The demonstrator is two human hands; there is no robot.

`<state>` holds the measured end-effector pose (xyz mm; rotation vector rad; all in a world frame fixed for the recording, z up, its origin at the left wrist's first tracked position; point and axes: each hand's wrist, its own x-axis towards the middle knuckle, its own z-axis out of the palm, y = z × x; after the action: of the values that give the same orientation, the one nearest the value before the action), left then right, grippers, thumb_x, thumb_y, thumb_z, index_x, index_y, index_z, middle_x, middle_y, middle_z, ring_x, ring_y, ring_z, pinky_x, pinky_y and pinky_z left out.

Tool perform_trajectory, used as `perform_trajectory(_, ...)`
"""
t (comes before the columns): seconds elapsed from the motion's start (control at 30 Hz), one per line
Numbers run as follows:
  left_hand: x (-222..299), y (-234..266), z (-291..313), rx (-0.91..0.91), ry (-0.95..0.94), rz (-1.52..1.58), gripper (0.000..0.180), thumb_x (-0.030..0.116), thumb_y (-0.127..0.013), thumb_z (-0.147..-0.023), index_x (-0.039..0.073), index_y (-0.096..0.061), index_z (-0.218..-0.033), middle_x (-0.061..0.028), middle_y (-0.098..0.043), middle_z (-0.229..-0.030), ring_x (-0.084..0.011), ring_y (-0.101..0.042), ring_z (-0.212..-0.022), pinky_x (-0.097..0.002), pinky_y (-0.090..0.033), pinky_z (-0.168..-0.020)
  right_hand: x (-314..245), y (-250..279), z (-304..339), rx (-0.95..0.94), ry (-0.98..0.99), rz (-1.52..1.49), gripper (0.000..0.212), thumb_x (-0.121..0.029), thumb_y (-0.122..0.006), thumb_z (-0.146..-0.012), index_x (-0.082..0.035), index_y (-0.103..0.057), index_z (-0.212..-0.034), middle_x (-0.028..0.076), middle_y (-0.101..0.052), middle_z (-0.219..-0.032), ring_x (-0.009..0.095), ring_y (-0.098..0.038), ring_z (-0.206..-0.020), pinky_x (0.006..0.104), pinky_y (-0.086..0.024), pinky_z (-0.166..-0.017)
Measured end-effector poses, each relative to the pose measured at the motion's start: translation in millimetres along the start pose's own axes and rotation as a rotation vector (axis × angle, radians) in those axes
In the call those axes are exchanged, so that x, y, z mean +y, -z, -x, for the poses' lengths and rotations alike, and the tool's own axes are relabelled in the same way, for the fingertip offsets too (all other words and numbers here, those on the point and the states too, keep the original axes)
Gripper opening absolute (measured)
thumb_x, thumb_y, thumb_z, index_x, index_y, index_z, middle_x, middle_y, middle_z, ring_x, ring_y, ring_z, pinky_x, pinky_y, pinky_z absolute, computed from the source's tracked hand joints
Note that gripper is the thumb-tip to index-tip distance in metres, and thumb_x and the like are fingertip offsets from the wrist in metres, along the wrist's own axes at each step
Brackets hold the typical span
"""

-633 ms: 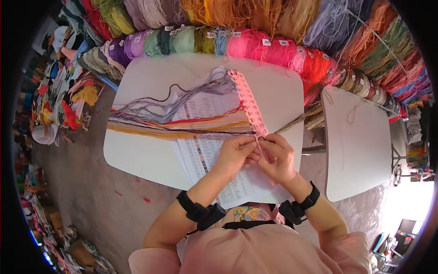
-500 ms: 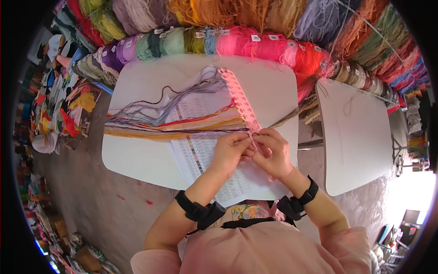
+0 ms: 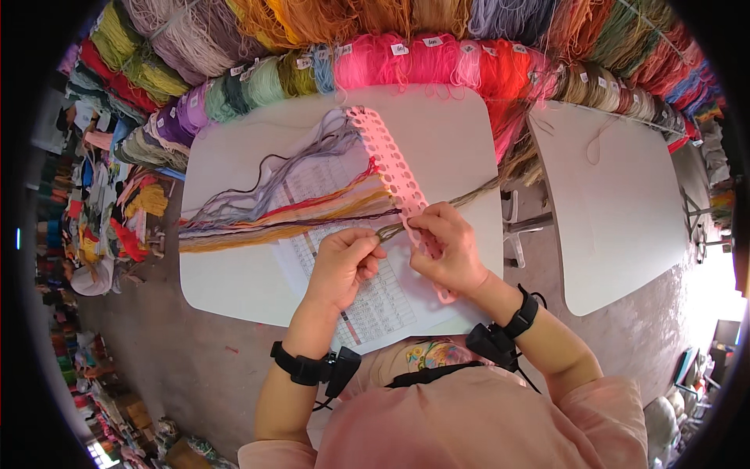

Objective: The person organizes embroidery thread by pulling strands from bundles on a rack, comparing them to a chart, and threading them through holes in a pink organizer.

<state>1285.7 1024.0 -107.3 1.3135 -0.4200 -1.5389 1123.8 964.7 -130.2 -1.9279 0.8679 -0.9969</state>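
Observation:
A pink perforated thread holder (image 3: 384, 156) lies slantwise over the table, its near end beside my wrist. Several coloured thread bundles (image 3: 312, 213) hang from its holes and trail left: grey-violet, red, orange, yellow and dark purple. My left hand (image 3: 344, 264) is closed, pinching the end of an olive thread hank (image 3: 475, 191) just left of the holder. This hank crosses the holder and runs away to the far right. Closed round the holder's near part, my right hand (image 3: 449, 248) hides some of its holes and the thread's crossing there.
Printed chart sheets (image 3: 375, 309) lie beneath the threads on the white table (image 3: 226, 285). A second white table (image 3: 609, 227) stands at the right. Hanks of coloured yarn (image 3: 426, 59) line the far side. Piled cloth and yarn (image 3: 129, 211) sit at the left.
My left hand has moved left and pulled the olive thread out past the holder. My right hand has shifted slightly left, and the holder now shows its holes more broadly.

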Motion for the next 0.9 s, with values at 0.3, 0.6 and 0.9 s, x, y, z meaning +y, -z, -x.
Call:
perform_trajectory(0.3,-5.7,2.4,-1.2,0.049,0.046,-0.028,0.014,0.014,-0.053,-0.079,0.0,-0.056,-0.081,-0.0031,-0.053,-0.066,-0.0031,-0.04,-0.043,-0.017,-0.033,-0.039,1.6,-6.7,0.1,-0.024,0.094,0.041,0.028,-0.005,-0.058,-0.056,0.0,-0.053,-0.083,0.012,-0.048,-0.079,0.023,-0.05,-0.062,0.0306,-0.043,-0.055)
perform_trajectory(0.6,11.9,-12.5,9.5,-0.326,0.091,0.037,0.026,0.012,-0.05,-0.079,0.0,-0.046,-0.102,-0.0071,-0.055,-0.071,-0.005,-0.04,-0.04,-0.0186,-0.034,-0.038,14.3,-10.9,5.8,-0.008,-0.061,-0.213,0.025,0.005,-0.046,-0.064,-0.001,-0.046,-0.089,0.012,-0.049,-0.075,0.025,-0.05,-0.066,0.0318,-0.042,-0.056)
perform_trajectory(0.9,26.2,46.9,58.3,0.094,0.078,-0.397,0.019,0.022,-0.048,-0.08,0.003,-0.05,-0.075,-0.0013,-0.051,-0.06,-0.0092,-0.052,-0.047,-0.02,-0.036,-0.037,3.5,-13.6,-2.6,-0.167,0.155,0.321,0.031,-0.013,-0.055,-0.056,-0.008,-0.049,-0.086,0.008,-0.047,-0.078,0.027,-0.045,-0.071,0.0361,-0.034,-0.065)
